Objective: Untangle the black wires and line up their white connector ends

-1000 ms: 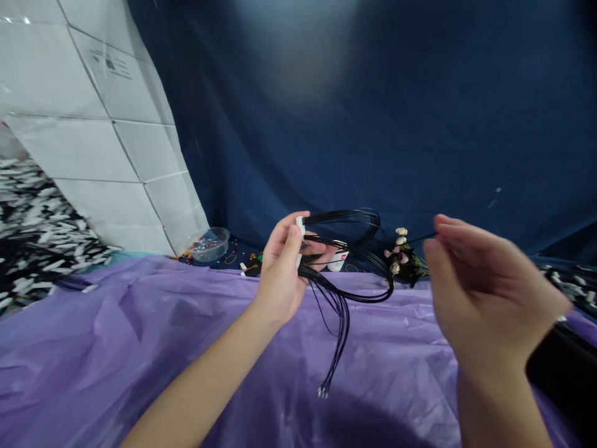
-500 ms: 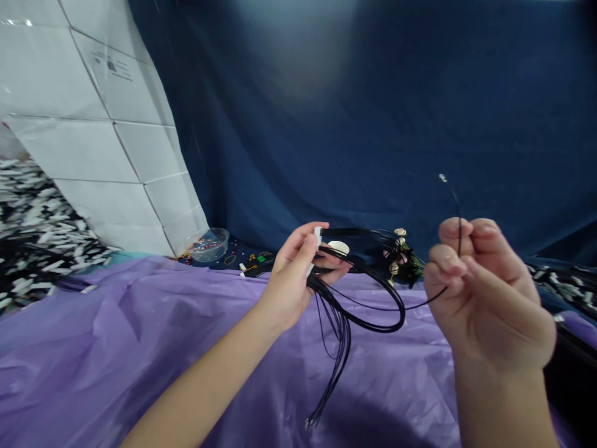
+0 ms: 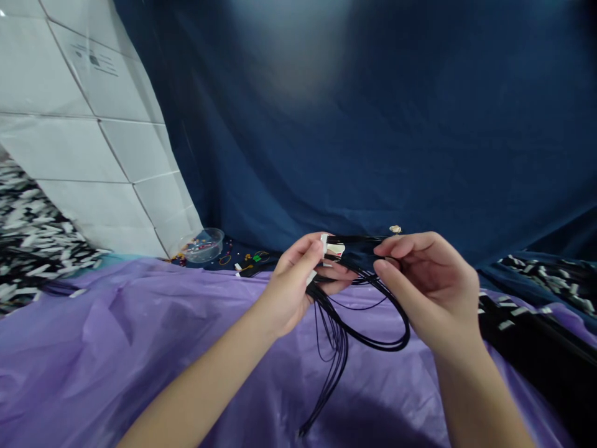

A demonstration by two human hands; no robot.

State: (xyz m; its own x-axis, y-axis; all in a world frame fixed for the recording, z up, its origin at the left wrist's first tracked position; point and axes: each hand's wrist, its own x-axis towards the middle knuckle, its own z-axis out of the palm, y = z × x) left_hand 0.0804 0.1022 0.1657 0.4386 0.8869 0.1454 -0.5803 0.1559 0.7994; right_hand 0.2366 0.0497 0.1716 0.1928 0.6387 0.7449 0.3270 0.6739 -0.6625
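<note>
The person is holding a bundle of black wires (image 3: 368,333) up above a purple sheet (image 3: 116,348), with both hands close together at the middle of the view. The left hand (image 3: 291,283) is closing its thumb and fingers around a small white connector (image 3: 323,239), keeping it at the top of the bundle. The wires are running out of the connector to the right, looping down in a wide curve below the hands, and their loose ends are hanging toward the sheet.

The right hand (image 3: 429,286) is sitting just beside the connector with its fingers curled. Its thumb and forefinger are pinching together on the wires near where they leave the connector, though which strand they are gripping cannot be told.

Behind the hands, a dark blue cloth (image 3: 373,124) is hanging as a backdrop. White boxes (image 3: 69,143) are standing stacked at the left, and a clear bowl (image 3: 200,244) holding small coloured bits is sitting at their foot. Heaps of black and white parts (image 3: 28,249) are lying at the far left, and more are lying at the right edge.
</note>
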